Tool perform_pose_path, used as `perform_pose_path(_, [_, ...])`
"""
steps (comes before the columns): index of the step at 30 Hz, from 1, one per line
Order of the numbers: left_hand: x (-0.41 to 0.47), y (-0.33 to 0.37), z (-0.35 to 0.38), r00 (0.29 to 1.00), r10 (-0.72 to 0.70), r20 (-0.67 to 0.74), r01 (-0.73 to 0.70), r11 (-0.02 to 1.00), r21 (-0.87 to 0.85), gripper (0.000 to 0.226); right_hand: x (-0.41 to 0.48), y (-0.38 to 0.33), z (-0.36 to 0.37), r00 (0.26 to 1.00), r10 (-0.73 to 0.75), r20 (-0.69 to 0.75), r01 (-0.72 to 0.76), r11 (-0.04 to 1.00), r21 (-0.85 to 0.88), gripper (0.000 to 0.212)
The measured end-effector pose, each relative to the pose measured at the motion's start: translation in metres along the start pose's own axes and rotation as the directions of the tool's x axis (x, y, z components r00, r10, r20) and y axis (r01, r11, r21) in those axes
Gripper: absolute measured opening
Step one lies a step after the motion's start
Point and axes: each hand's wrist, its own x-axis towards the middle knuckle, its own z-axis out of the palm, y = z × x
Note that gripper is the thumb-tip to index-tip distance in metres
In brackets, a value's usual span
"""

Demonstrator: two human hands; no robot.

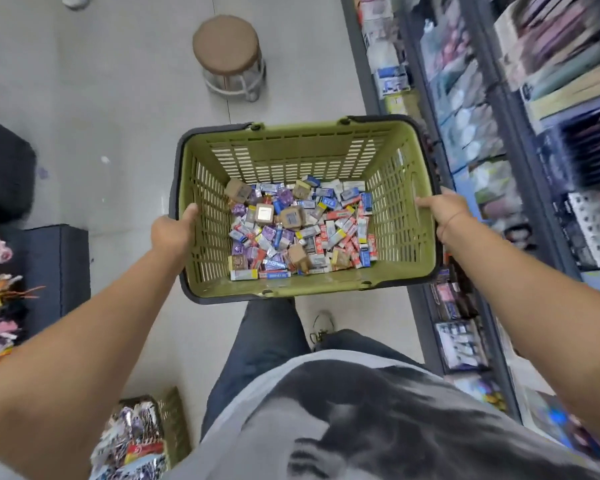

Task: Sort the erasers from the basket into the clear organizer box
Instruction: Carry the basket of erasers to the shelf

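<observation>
Fingers of our left hand (172,233) go down behind the outer side of the basket (291,147), so we cannot see them. Only the left thumb (190,212) shows, and it is hooked over the left rim and points into the basket. Our right hand (445,216) takes the right rim in a similar way: the right thumb (425,202) lies along the top of the rim, and the other fingers are hidden behind the wall. Both hands grip the basket, one on each side, and we hold it in front of our body above the pale floor (118,116).

The basket is of green plastic with slotted walls, and its dark grey handles (178,174) lie folded down around the outside of the rim. The erasers (329,233) are all on its bottom, in a loose heap of many small packets, white, blue, red and purple. Several small brown cardboard boxes (293,216) are mixed among them. The heap covers most of the bottom.

Below the basket we see our dark jeans (257,341), one shoe (321,325) and our grey shirt (326,410). Beyond the basket a round stool (226,46) with a brown seat stands on the floor. At our right side runs a shelf unit (499,168) full of goods, all blurred. At our left there is a dark blue box (58,265), and near our left elbow a second basket (174,427) with shiny packets.
</observation>
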Motion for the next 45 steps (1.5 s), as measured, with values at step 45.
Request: perform_pose_path(45, [0.607, 0.805, 0.229, 0.734, 0.347, 0.584, -0.610, 0.715, 0.342, 0.055, 0.380, -0.444, 0.285, 0.772, 0.523, -0.362, -0.151, 0.703, 0.695, 0.036])
